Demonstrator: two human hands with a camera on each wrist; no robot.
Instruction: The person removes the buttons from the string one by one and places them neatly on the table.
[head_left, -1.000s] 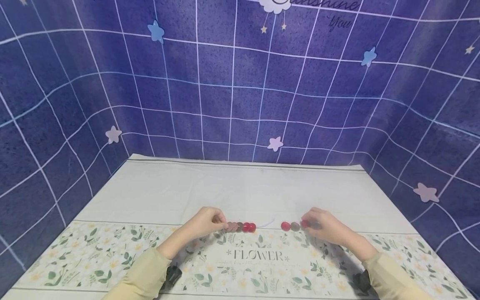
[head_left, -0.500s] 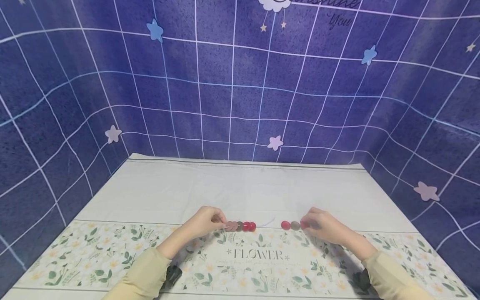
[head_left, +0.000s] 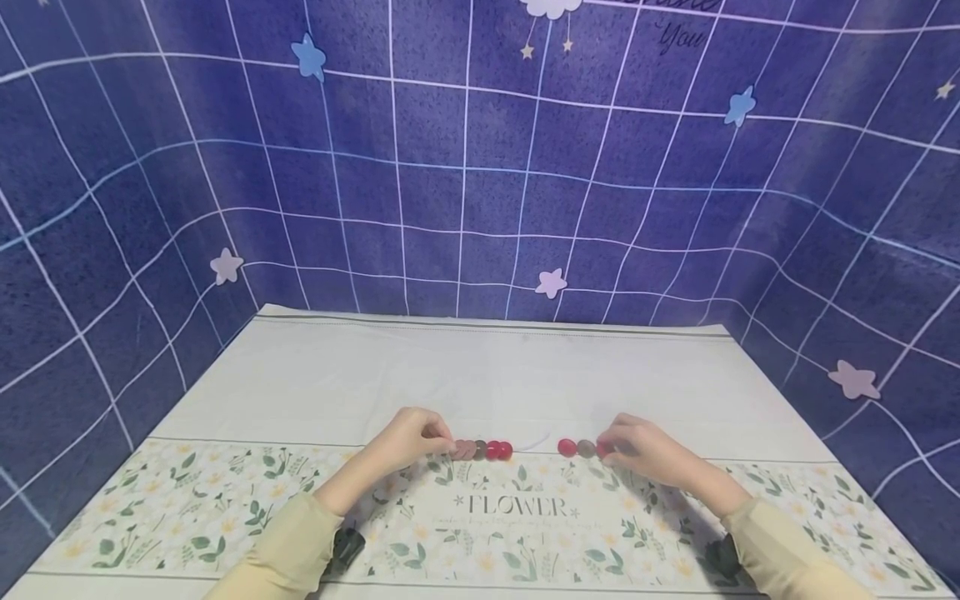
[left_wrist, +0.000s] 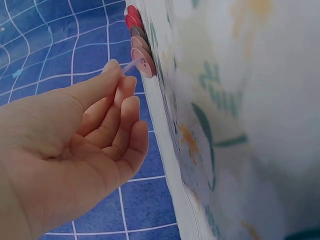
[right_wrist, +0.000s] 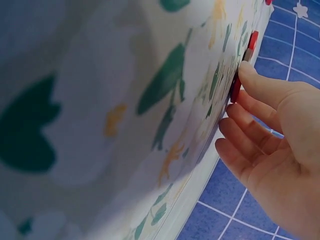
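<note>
My left hand (head_left: 412, 435) pinches the end of a thin whitish cord (left_wrist: 131, 65) between thumb and index finger. This cord runs into a pinkish-brown button (left_wrist: 143, 62), the nearest of a row of overlapping buttons. Beyond it lie another pinkish-brown button, a dark button (head_left: 481, 450) and red buttons (head_left: 495, 450). To the right, a second short row has a red button (head_left: 567, 448) and a grey-brown button (head_left: 587, 448). My right hand (head_left: 641, 446) has thumb and index finger at the edges of another red button (right_wrist: 236, 89), partly hidden by the thumb.
A curved white stretch of cord (head_left: 534, 444) lies between the two rows. The table (head_left: 360, 367) has a white cloth with a floral band and the word FLOWER. Blue gridded curtains (head_left: 480, 200) with stars enclose the back and sides.
The right-hand row has slid slightly left along with my right hand. My left hand and its row stay nearly in place; the head view has shifted slightly.
</note>
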